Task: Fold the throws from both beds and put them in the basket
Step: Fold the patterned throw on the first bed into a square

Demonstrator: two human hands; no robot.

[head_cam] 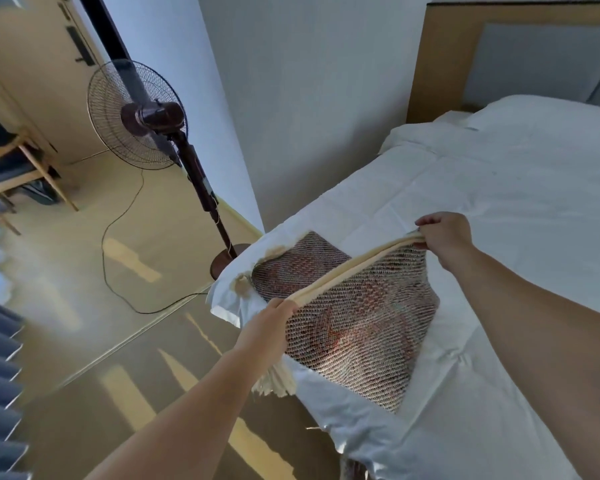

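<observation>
Both hands are gripping the red-and-cream woven throw (357, 327) by its cream edge, left hand (267, 329) and right hand (445, 237) at opposite ends, stretching it over the white bed (516, 209) below them.

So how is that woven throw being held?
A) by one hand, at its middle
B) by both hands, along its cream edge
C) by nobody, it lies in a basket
B: the left hand and the right hand each grip one end of the cream edge of the throw, over the white bed.
</observation>
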